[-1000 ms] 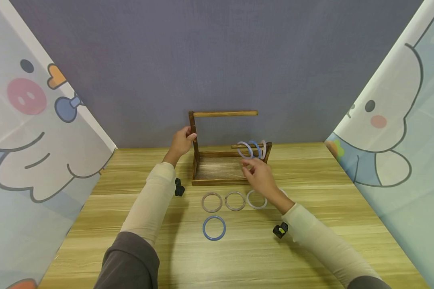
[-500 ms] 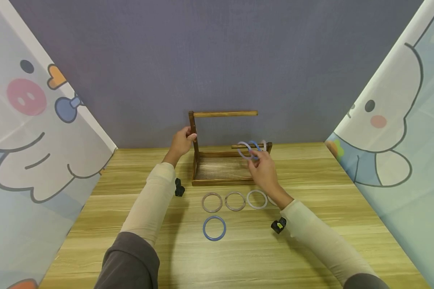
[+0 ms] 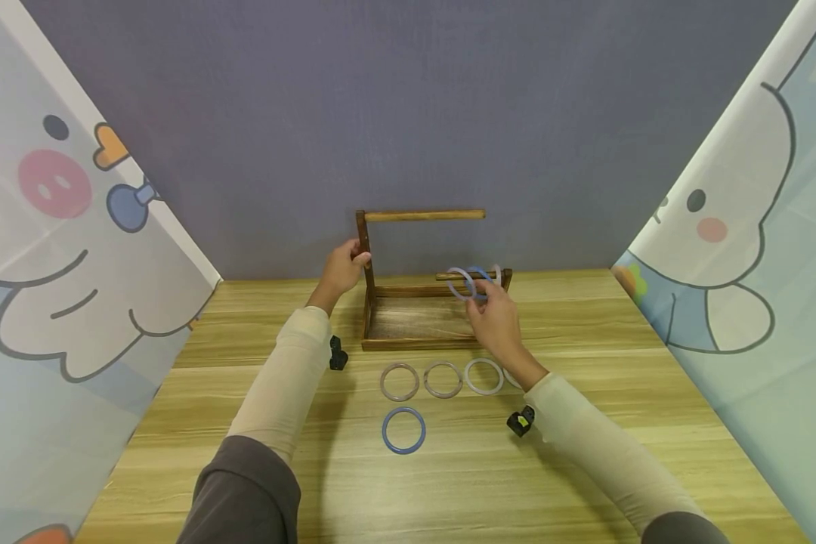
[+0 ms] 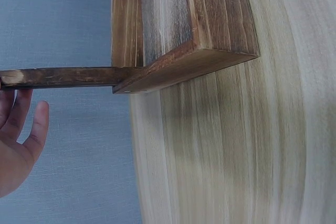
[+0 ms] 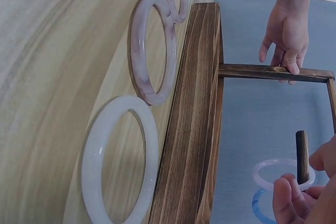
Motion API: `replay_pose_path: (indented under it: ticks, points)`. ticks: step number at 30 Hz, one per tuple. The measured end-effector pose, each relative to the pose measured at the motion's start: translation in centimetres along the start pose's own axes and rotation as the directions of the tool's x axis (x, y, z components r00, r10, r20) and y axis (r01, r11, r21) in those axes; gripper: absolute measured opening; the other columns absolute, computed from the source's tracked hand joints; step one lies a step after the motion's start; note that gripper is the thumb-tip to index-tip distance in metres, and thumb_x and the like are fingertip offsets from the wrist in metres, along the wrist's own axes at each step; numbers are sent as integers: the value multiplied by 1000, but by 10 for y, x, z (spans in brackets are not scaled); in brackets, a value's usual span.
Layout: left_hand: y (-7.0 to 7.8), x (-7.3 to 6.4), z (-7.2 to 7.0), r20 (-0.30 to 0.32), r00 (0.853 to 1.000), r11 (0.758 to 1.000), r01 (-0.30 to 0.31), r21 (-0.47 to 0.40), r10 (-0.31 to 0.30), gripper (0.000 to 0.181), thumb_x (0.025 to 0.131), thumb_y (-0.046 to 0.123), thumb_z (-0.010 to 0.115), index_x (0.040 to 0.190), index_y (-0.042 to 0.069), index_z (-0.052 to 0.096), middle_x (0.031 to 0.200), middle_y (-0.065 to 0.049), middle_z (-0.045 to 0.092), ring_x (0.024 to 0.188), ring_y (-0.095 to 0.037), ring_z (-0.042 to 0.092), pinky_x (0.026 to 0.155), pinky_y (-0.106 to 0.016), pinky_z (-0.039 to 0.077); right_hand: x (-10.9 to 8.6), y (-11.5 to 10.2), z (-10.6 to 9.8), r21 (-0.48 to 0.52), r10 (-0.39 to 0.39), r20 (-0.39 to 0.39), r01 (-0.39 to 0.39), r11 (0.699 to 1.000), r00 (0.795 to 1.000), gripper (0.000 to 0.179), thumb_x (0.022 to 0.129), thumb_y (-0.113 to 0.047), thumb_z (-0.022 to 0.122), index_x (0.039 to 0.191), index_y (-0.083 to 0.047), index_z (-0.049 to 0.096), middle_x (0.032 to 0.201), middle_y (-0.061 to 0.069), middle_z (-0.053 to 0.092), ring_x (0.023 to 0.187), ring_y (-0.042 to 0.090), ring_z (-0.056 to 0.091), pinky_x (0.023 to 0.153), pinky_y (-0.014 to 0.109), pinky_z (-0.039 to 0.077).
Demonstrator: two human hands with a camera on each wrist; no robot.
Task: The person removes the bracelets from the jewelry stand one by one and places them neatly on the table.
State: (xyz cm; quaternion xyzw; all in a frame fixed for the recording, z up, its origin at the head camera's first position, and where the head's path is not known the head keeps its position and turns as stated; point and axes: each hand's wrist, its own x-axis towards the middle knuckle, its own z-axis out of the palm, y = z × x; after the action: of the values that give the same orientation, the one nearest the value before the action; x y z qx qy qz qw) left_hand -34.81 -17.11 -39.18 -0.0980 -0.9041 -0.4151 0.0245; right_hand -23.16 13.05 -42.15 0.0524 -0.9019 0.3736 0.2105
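Note:
Thumb and fingers of my left hand (image 3: 343, 268) grip the upright post of a wooden rack (image 3: 416, 344) on its left side. Three bangles hang on the rack's short lower bar: a lilac bangle (image 5: 262, 166) nearest the free end, a blue bangle (image 5: 257, 203) behind it, and a pale bangle (image 3: 498, 272) by the right post. My right hand (image 3: 496, 317) pinches the near side of the blue bangle, close against the lilac one; its fingers partly hide the contact. The long upper bar (image 3: 425, 216) carries nothing.
In front of the rack, two mottled bangles (image 3: 400, 398) (image 3: 443, 395), a white bangle (image 3: 484, 391) and another pale one (image 3: 512, 380), partly hidden by my right wrist, lie in a row. A blue bangle (image 3: 404, 451) lies nearer. Black devices (image 3: 338, 355) (image 3: 520, 421) show beside both forearms.
My right hand has moved up and slightly right from below the lilac bangle, and its fingers have closed at the blue bangle. The left hand stays on the post.

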Motion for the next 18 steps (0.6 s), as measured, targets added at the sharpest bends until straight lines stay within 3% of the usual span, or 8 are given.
replay_pose_path:
  ticks: [4,7,9,12,15,16,18]
  points:
    - [0,0,1,-1,1000,1000,3,-10,-3,48,109,27,50,151,5,45,124,-16,64,120,-36,60,105,-54,47,2,0,3,5,9,-6,-8,1000,1000,33,97,-16,69,126,-2,65,118,19,72,91,31,74,74,43,62]
    - [0,0,1,3,1000,1000,10,-5,-10,49,109,28,50,152,5,44,126,-16,64,123,-37,59,106,-54,47,4,1,7,1,11,-16,-11,1000,1000,31,97,-17,70,124,-2,67,116,18,74,82,30,75,65,42,60]
    - [0,0,1,5,1000,1000,13,-3,-13,50,109,29,49,152,5,43,127,-16,64,124,-36,59,107,-54,47,6,2,10,-8,12,-19,-12,1000,1000,29,97,-17,69,122,-2,68,113,17,75,72,26,72,55,35,55]
    - [0,1,1,3,1000,1000,12,-3,-12,49,109,28,50,151,5,45,126,-16,64,124,-36,59,107,-54,47,10,3,13,-3,24,-15,-24,1000,1000,26,98,-16,68,119,-1,70,109,16,76,73,28,74,57,37,57]
    - [0,1,1,5,1000,1000,10,-8,-10,47,109,28,50,150,5,46,123,-15,65,123,-36,60,107,-54,47,14,4,15,11,32,-15,-32,999,999,23,98,-16,67,115,0,73,105,16,78,85,32,77,64,41,60]
    - [0,1,1,5,1000,1000,9,-7,-9,47,109,28,50,150,5,46,123,-15,65,123,-36,60,107,-54,47,15,5,15,20,39,-14,-39,999,999,23,98,-15,68,114,0,73,105,16,78,83,34,76,64,42,60]
    - [-1,1,0,4,1000,1000,7,-5,-7,47,109,28,50,149,5,47,122,-15,65,122,-36,60,106,-54,47,16,5,16,25,38,-19,-37,999,999,21,98,-15,68,113,-1,74,104,17,78,74,34,74,56,34,55]
